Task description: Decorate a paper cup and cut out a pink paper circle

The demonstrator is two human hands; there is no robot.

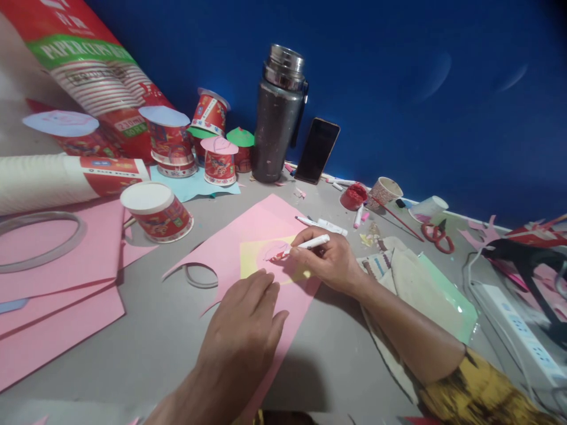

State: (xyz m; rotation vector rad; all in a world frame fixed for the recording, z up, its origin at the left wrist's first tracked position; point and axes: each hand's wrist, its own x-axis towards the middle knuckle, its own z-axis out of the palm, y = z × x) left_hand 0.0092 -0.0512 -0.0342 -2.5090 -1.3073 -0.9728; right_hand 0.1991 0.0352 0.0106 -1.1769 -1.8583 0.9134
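Observation:
In my right hand (325, 260) is a white marker pen (310, 242), pinched between thumb and fingers, its red tip end at the paper. Under the tip lies a pink paper circle (267, 255) with a few drawn lines, on top of a yellow paper piece (248, 260). Both rest on a large pink sheet (274, 212) with curved cut-outs along its left side. My left hand (243, 319) lies flat, palm down, its fingertips by the lower edge of the yellow piece. Beyond my right hand are an uncapped marker (305, 221) and another white marker (332, 228).
A dark thermos (279, 118) and a phone (317, 150) stand by the blue wall. Several decorated paper cups (220, 162) are at the back left, with one cup (157, 211) nearer. Red scissors (437, 236), a cloth (398, 277) and a power strip (522, 330) are at right.

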